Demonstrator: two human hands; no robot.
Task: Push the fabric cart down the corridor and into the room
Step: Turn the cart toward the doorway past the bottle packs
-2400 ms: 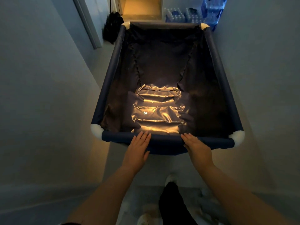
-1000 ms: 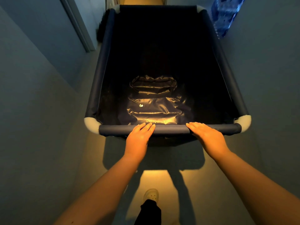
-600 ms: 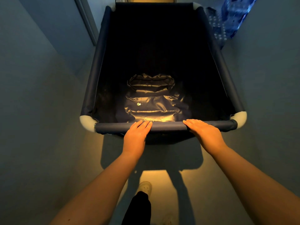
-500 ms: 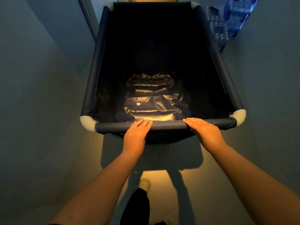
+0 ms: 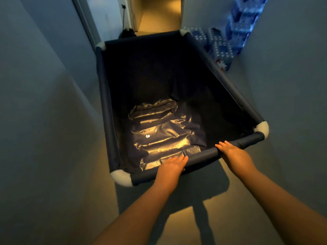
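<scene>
While the corridor (image 5: 221,225) is seen dimly lit from above, with pale walls close on both sides, most of the view is filled by the fabric cart (image 5: 106,106), a dark blue cloth bin stretched on a padded tube frame with white corner pieces. It is stood on the corridor floor at a skew, its near left corner close to the left wall and its far end turned toward a lit doorway (image 5: 159,13) ahead. A warm patch of light is caught on the wrinkled, shiny lining at the cart's bottom, and nothing is seen inside. Beyond the far right corner, stacked packs of bottled water (image 5: 235,32) are set against the right wall. A small dark object, too blurred to be identified, is seen near the doorway's left side. The near rail (image 5: 201,154) is held by both bare arms reaching forward: the left hand (image 5: 172,167) is laid over it with fingers draped across the top, and the right hand (image 5: 233,154) is wrapped on it further right, fingers curled over the tube.
</scene>
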